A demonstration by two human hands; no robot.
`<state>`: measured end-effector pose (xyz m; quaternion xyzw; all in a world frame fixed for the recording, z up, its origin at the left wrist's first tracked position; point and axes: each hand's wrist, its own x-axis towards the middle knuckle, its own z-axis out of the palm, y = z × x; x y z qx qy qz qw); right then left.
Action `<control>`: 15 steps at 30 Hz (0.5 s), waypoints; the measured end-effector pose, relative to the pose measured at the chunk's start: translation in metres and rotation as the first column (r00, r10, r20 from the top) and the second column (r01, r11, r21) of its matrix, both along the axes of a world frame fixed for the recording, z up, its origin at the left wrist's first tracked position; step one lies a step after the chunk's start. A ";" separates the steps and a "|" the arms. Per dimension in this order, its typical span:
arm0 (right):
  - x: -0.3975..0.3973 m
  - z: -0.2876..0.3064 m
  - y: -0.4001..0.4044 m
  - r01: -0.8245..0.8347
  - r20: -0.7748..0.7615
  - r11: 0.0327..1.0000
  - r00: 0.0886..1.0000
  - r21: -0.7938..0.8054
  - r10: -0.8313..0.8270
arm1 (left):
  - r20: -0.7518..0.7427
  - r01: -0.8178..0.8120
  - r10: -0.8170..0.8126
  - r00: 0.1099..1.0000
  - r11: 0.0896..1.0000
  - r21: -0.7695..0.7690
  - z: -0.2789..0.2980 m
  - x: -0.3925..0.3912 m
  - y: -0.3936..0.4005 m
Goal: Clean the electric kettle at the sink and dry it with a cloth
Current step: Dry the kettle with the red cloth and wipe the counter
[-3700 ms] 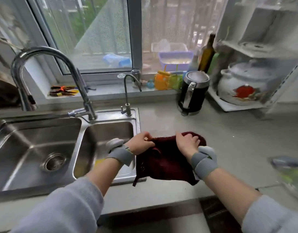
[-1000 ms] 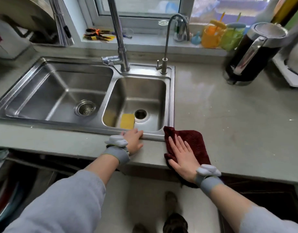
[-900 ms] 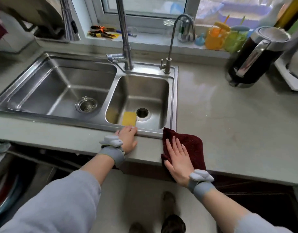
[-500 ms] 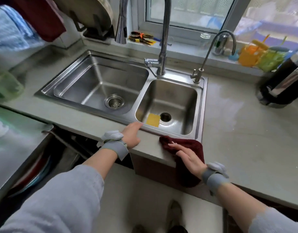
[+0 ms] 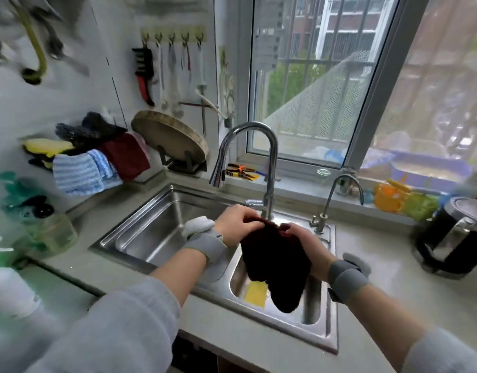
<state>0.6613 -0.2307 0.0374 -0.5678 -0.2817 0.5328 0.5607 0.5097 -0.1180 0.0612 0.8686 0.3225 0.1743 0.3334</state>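
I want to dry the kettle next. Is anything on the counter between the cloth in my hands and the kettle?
Nothing visible. Both hands, left and right, hold the dark red cloth over the small sink basin; the countertop toward the electric kettle is bare.

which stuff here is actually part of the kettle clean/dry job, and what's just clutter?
In the job:
- dark red cloth, held up over the sink by left hand and right hand
- electric kettle, on the counter at right
- tap

Lying about:
- yellow sponge in the small basin
- round board on its stand
- hanging cloths
- small filter tap
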 end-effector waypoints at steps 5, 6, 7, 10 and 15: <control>0.042 0.028 0.056 -0.079 0.040 0.992 0.996 0.099 0.075 | 0.009 -0.002 0.001 1.000 0.992 0.129 0.054 0.054 0.047; 0.049 0.031 0.066 -0.099 0.020 0.989 0.995 0.106 0.097 | 0.024 -0.012 0.008 1.000 0.989 0.150 0.062 0.063 0.055; 0.059 0.034 0.077 -0.121 0.029 0.985 0.993 0.119 0.118 | 0.048 -0.020 0.013 0.999 0.987 0.161 0.071 0.072 0.064; 0.085 0.041 0.109 -0.179 0.296 0.977 0.945 0.114 0.139 | 0.050 -0.014 0.005 0.999 0.982 0.189 0.096 0.090 0.093; 0.107 0.043 0.153 -0.150 0.570 0.985 0.818 0.086 0.075 | 0.129 -0.018 -0.011 0.992 0.976 0.219 0.129 0.104 0.141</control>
